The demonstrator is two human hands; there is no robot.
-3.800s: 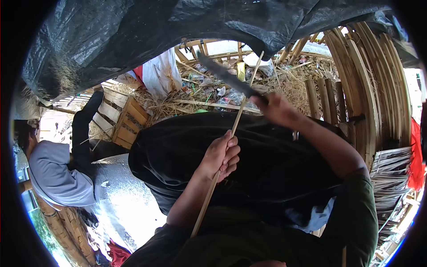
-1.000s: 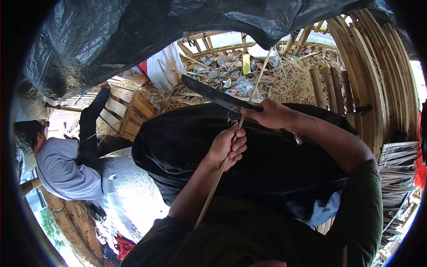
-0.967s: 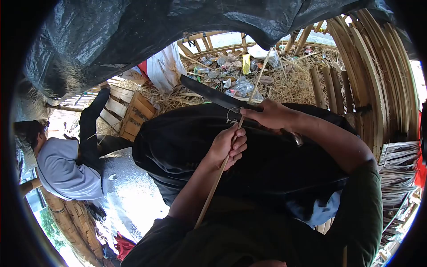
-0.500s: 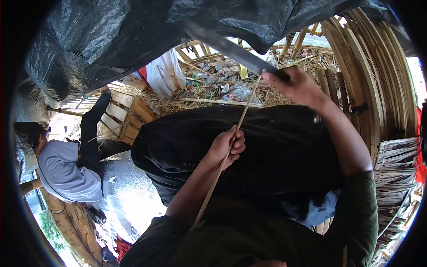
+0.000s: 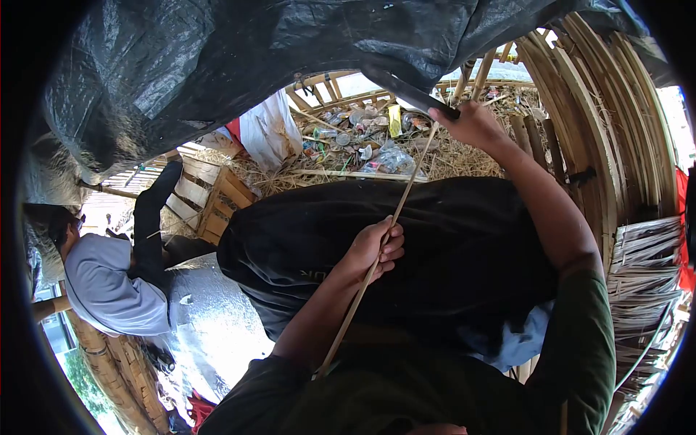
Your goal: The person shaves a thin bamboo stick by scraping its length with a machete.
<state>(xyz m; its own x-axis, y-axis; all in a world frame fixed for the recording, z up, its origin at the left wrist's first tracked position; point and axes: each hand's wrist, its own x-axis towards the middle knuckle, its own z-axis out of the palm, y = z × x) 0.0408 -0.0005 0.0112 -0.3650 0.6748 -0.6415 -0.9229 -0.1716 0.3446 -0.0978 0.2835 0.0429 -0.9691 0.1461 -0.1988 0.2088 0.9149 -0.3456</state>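
My left hand (image 5: 377, 248) is closed around a thin, light-brown bamboo strip (image 5: 349, 313), gripping it near its middle. The strip slants from close to my shirt up toward the right. In my right hand (image 5: 473, 127) is a large knife (image 5: 407, 91) with a long dark blade pointing up and left. The strip's upper end meets the knife near its handle, by my right thumb; whether blade and strip touch I cannot tell. Beneath both hands, dark cloth (image 5: 435, 210) covers my legs.
Dark plastic sheeting (image 5: 217, 51) hangs overhead. Straw and litter (image 5: 362, 138) lie ahead, with a wooden crate (image 5: 217, 196) to the left. Another person in a grey shirt (image 5: 116, 283) sits at left beside a silvery surface (image 5: 210, 312). Split bamboo slats (image 5: 580, 109) stand at right.
The knife's blade has swung so that its tip sits lower and farther right. My right hand has shifted slightly up and left. My left hand, still on the strip, has moved a little down and right.
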